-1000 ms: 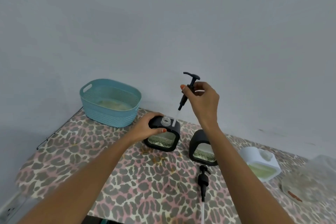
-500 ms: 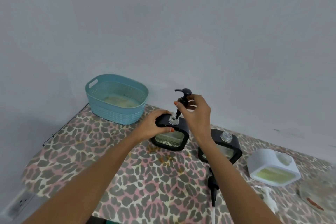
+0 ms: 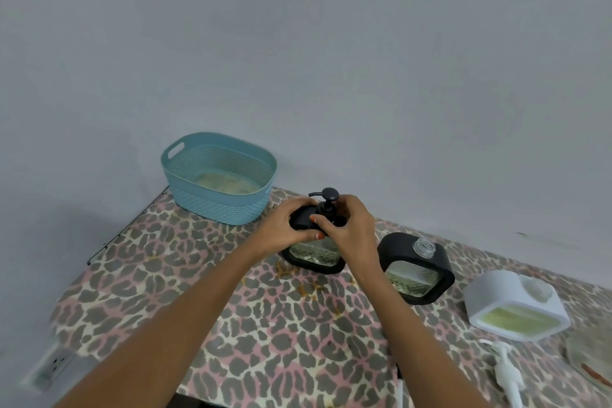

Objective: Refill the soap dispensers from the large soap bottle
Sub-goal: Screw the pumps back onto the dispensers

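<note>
A black-framed glass soap dispenser (image 3: 314, 255) stands on the leopard-print table (image 3: 185, 278). My left hand (image 3: 284, 225) grips its black top from the left. My right hand (image 3: 347, 225) curls round the collar of the black pump (image 3: 328, 197), which now sits in the dispenser's neck. To the right a second black dispenser (image 3: 418, 270) stands with its clear threaded neck open and no pump. Further right a white dispenser (image 3: 515, 306) holds pale green soap, also without a pump. The large soap bottle is out of sight.
A teal perforated basket (image 3: 220, 177) sits at the back left against the grey wall. A white pump (image 3: 506, 371) lies near the front right edge. A blurred clear object (image 3: 592, 358) is at the far right. A wall socket (image 3: 54, 364) shows at the lower left.
My right hand lowered the black pump from above into the dispenser's neck and now closes on its collar. My left hand kept hold of the dispenser. The view shifted right and down.
</note>
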Motion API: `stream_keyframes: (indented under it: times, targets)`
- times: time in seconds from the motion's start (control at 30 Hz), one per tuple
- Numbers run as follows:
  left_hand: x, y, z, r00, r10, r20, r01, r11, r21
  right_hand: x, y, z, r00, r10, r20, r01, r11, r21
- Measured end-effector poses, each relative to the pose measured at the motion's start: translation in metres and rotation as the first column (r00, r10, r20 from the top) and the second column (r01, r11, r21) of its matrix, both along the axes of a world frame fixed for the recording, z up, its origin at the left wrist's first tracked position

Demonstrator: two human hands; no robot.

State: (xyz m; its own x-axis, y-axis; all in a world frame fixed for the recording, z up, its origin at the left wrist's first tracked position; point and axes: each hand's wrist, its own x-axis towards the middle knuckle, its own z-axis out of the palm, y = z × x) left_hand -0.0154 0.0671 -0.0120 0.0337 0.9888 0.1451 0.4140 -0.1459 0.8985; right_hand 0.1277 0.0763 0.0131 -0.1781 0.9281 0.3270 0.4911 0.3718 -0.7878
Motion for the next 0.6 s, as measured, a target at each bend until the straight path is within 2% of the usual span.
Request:
stream_keyframes:
  times: [0.1, 0.2, 0.43, 0.5, 0.6]
  targets:
    - [0.000, -0.001, 0.001, 1.000, 0.005, -0.017, -0.004, 1.000, 0.008, -0.004, 0.001, -0.001, 0.999, -0.045, -0.018, 0.044, 0.999, -0.027]
    - [0.001, -0.001, 0.002, 1.000, 0.007, -0.014, -0.007, 1.000, 0.012, -0.004, 0.000, -0.001, 1.000, -0.016, -0.016, 0.015, 0.999, -0.049]
    - [0.001, -0.001, 0.001, 1.000, -0.003, -0.015, 0.003, 1.000, 0.025, 0.022, 0.000, 0.013, 0.963, 0.260, -0.074, -0.271, 0.933, -0.237]
    - [0.001, -0.001, 0.001, 1.000, 0.001, -0.010, -0.001, 1.000, 0.013, 0.022, 0.002, 0.012, 0.964, 0.258, -0.067, -0.266, 0.937, -0.224]
    - [0.001, -0.001, 0.002, 1.000, 0.002, -0.004, -0.002, 1.000, 0.008, 0.018, 0.005, 0.007, 0.983, 0.167, -0.077, -0.178, 0.967, -0.185]
